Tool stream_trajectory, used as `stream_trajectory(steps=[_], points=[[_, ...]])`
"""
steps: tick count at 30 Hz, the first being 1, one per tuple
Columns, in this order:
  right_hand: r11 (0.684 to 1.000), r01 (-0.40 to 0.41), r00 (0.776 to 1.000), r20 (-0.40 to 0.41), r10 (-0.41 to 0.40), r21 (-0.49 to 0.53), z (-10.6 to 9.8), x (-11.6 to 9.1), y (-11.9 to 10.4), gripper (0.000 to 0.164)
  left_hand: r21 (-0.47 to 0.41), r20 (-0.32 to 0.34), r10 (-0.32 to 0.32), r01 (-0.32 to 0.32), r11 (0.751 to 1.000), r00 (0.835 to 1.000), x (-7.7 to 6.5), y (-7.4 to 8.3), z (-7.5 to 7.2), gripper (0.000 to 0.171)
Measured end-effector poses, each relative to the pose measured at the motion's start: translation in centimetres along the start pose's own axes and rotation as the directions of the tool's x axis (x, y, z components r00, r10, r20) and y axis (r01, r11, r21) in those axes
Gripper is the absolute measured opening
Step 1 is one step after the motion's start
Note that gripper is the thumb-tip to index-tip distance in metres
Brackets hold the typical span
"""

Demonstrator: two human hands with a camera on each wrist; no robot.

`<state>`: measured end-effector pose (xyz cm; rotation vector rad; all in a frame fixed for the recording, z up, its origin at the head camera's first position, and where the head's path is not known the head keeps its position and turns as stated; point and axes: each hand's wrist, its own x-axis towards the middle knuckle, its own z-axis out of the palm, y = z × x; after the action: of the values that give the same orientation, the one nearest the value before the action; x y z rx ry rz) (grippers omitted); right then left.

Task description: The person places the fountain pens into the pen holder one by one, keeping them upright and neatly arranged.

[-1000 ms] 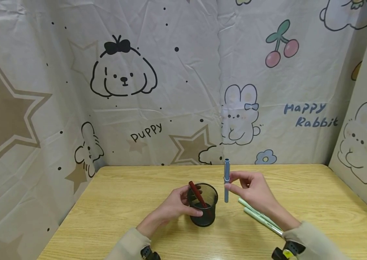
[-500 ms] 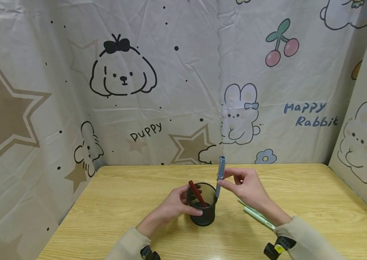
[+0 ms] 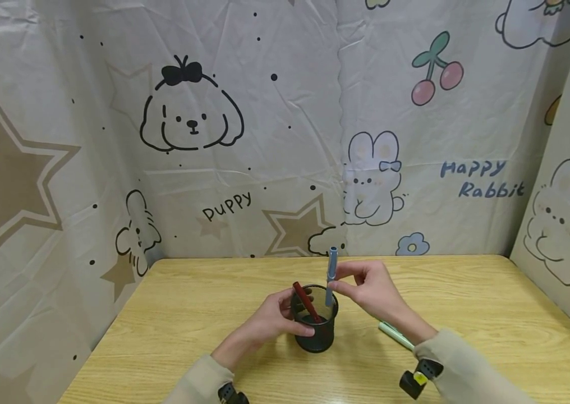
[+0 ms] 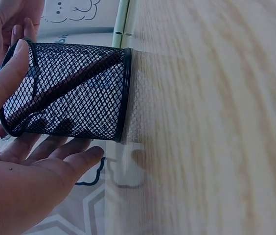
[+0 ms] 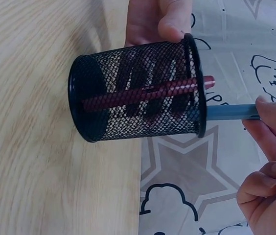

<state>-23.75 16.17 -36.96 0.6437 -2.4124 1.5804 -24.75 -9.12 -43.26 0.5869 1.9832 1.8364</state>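
Observation:
A black mesh pen holder (image 3: 316,336) stands upright on the table, and my left hand (image 3: 270,321) grips it from the left with thumb and fingers round its side. Inside leans a dark red pen (image 3: 307,301), its top poking above the rim; the right wrist view shows the red pen (image 5: 143,94) slanting through the mesh. My right hand (image 3: 373,289) pinches a blue pen (image 3: 332,268) by its middle, nearly upright. The lower end of the blue pen (image 5: 231,112) is just inside the holder's mouth.
Light green pens (image 3: 396,335) lie on the wooden table (image 3: 204,297) right of the holder, partly hidden under my right forearm. A printed cloth (image 3: 285,123) hangs behind the table's back edge and along both sides.
My right hand has moved left, carrying the blue pen from beside the holder to over its mouth, with the tip now inside the rim. The left hand and holder have stayed put.

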Motion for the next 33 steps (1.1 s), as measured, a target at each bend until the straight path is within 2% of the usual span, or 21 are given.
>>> stream_trajectory(steps=[20,33], points=[[0.998,-0.023,0.999,0.044,0.026,-0.064,1.2,0.5,2.0,0.017,0.001,0.0,-0.013,0.013,1.0,1.0,0.0,0.0,0.1,0.075],[0.996,-0.049,0.994,0.094,0.055,-0.069,1.4,0.6,2.1,0.019,-0.005,-0.001,-0.012,0.012,1.0,1.0,-0.1,0.0,0.0,0.074]])
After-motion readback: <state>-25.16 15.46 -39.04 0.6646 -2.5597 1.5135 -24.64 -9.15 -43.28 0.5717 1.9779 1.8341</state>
